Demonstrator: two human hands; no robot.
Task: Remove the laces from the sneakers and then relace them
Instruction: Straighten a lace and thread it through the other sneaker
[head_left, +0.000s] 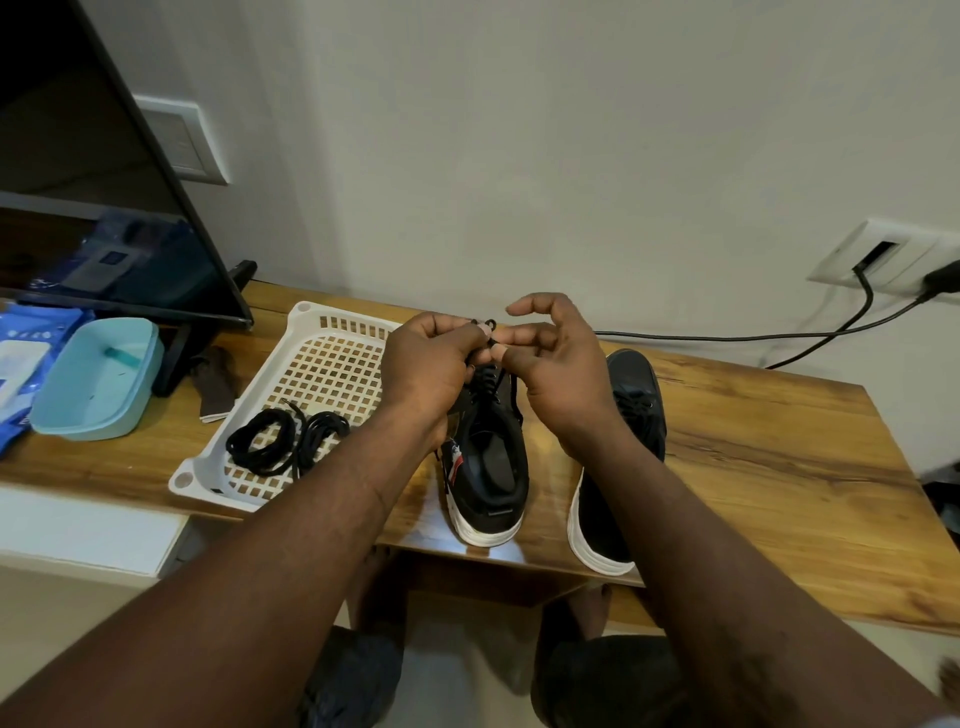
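Note:
Two black sneakers with white soles stand on the wooden table, heels toward me. Above the tongue of the left sneaker (491, 457) my left hand (423, 364) pinches its black lace (488, 371). Facing it, my right hand (553, 358) pinches the same lace with thumb and fingers, its index finger raised. The right sneaker (631, 410) sits partly behind my right forearm, laces still in it. A loose pair of black laces (283, 439) lies coiled in a white basket tray (218, 457).
A teal plastic tub (98, 379) and blue packets (21, 364) sit at the left under a tilted TV screen (104, 197). A brown cloth (215, 384) lies beside the tray. Black cables (779, 338) run from a wall socket (883, 260) across the table's back right.

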